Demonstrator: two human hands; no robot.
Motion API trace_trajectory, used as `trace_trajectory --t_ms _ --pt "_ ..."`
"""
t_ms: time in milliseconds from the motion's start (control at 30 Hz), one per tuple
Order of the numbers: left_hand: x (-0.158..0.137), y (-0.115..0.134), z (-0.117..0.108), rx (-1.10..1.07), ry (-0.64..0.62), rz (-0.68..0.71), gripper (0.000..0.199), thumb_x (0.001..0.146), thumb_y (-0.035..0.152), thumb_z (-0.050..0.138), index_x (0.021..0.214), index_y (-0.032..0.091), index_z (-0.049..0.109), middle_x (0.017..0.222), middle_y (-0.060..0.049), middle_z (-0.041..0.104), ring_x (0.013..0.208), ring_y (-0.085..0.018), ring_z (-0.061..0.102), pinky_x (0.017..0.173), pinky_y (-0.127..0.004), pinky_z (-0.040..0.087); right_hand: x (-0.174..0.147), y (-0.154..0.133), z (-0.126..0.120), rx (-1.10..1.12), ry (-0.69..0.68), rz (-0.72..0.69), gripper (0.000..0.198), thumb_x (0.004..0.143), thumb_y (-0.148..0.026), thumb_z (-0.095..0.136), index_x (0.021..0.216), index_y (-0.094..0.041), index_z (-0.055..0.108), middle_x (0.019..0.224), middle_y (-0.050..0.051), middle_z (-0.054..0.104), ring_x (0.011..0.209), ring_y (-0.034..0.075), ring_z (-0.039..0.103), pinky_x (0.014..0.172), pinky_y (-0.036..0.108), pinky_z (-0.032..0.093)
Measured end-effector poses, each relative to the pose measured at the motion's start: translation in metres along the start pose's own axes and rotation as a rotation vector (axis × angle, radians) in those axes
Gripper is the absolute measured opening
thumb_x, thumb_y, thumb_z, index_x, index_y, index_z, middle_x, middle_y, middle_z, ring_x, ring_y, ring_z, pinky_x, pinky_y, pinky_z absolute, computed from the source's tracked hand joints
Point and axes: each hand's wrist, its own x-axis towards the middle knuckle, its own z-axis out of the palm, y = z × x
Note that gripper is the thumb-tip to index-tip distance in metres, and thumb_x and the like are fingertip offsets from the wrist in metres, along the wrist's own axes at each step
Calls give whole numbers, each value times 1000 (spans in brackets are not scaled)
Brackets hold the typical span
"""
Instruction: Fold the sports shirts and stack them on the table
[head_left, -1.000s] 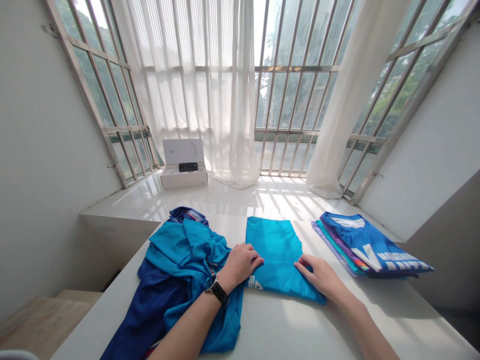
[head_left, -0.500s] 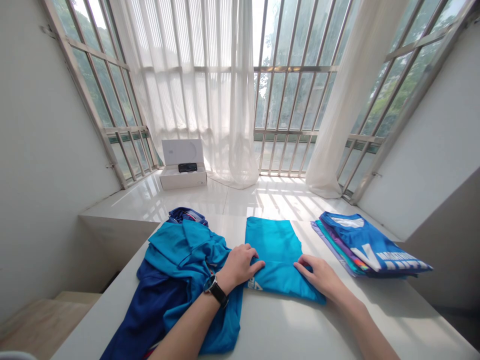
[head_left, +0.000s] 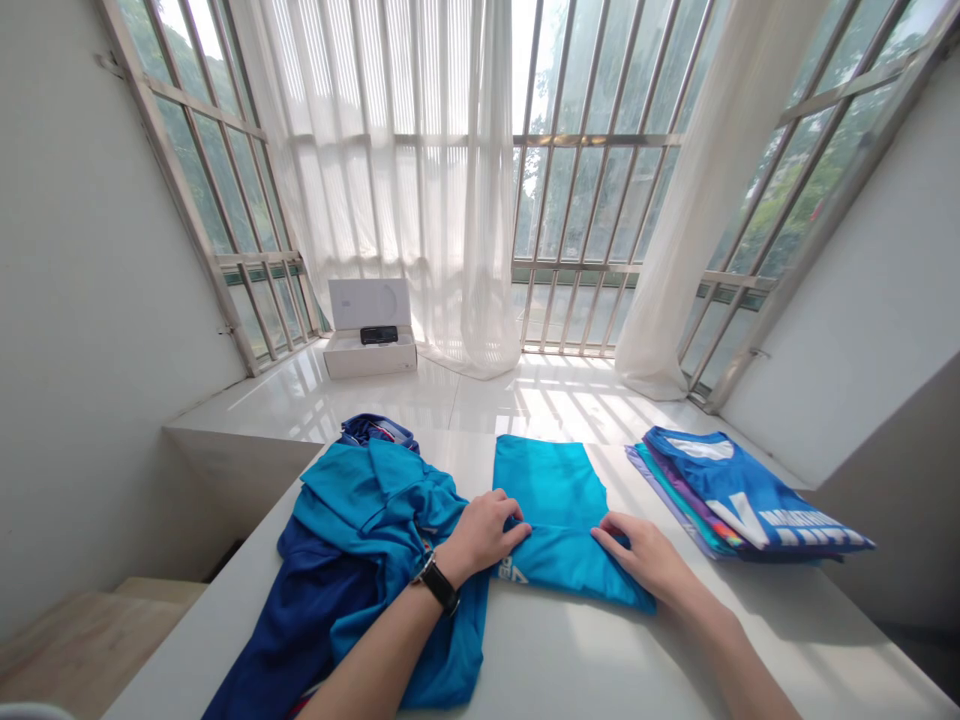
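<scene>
A bright turquoise shirt (head_left: 551,480) lies folded into a flat block on the white table, its front part doubled over. My left hand (head_left: 491,530), with a black-strapped watch (head_left: 436,583) on the wrist, grips the left end of the fold with curled fingers. At the right end, my right hand (head_left: 637,550) pinches the same fold between thumb and fingers. White lettering (head_left: 512,570) shows at the shirt's lower left corner. Beside my left forearm is a loose heap with a crumpled teal garment (head_left: 375,490) over a navy garment (head_left: 300,600).
A stack of folded shirts (head_left: 750,490), blue on top, sits on the right of the white table (head_left: 570,660). On the window sill (head_left: 292,400) behind stands an open white box (head_left: 371,360) holding a black object (head_left: 379,335). Sheer curtains (head_left: 480,250) hang before the barred window.
The view has shifted very slightly. Both hands stay on the turquoise shirt's fold, with no clear movement of the cloth.
</scene>
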Motion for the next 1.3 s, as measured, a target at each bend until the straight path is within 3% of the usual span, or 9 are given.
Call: trace_trajectory --t_ms 367,867,1300 --pt "0 -3 3 -33 38 -25 26 101 39 49 97 24 70 95 -3 75 86 -21 68 73 -26 46 2 5 2 5 35 -30 39 94 -55 46 79 -23 62 85 6 74 81 26 66 75 33 47" --pt "1 -1 2 -106 46 -63 19 94 34 56 93 21 70 93 -5 76 83 -21 69 71 -26 49 1 2 2 2 17 -19 36 92 -52 46 79 -23 63 86 6 75 82 26 67 75 34 47" --pt "7 -7 -3 -334 69 -67 15 83 30 65 85 17 72 84 -4 75 76 -17 66 70 -26 51 1 -4 -2 77 14 11 42 89 -58 48 81 -23 69 89 7 78 86 29 69 78 36 49"
